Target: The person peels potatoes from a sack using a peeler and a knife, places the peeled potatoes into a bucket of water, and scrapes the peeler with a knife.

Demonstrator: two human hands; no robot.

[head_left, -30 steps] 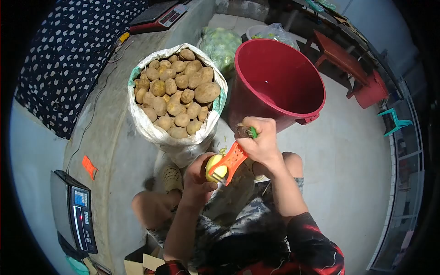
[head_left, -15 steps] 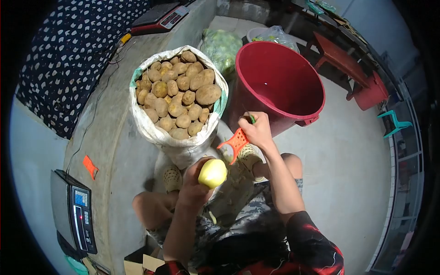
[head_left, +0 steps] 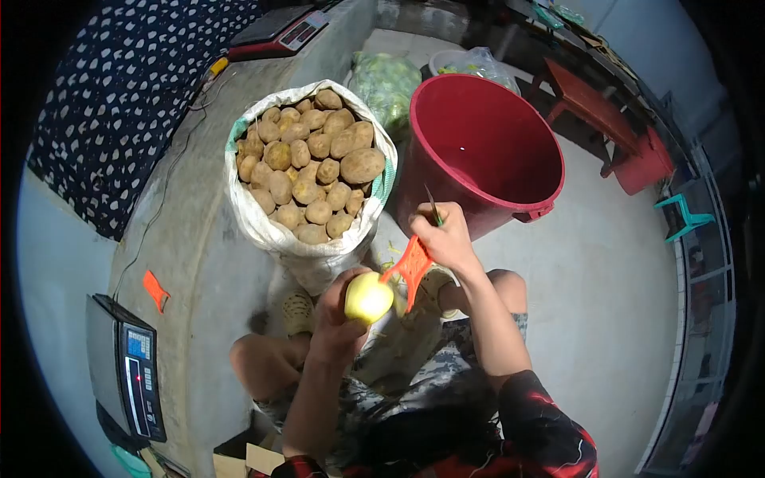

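In my left hand point(head_left: 333, 317) is a peeled, pale yellow potato point(head_left: 369, 299), with my fingers wrapped round it. My right hand point(head_left: 448, 239) is closed on an orange peeler point(head_left: 414, 264), whose head is at the potato's right side; I cannot tell whether the blade touches it. A thin dark blade with a bit of green point(head_left: 433, 204), perhaps a small knife, sticks up from the same fist. Just beyond my hands stands a white woven sack point(head_left: 263, 227) full of unpeeled potatoes point(head_left: 311, 163). Bits of peel point(head_left: 392, 251) lie on the floor between my feet.
A large red bucket point(head_left: 478, 183) stands right of the sack, with a bag of green produce point(head_left: 385, 88) behind. On the ledge at left are a digital scale point(head_left: 135, 374), another orange peeler point(head_left: 155, 291) and a red scale point(head_left: 279, 36). A wooden bench point(head_left: 590, 107) and a green stool point(head_left: 685, 217) stand at right.
The peeler in my right hand has come down and against or close to the potato's right side. The thin blade above my right fist now shows. My left hand has barely moved.
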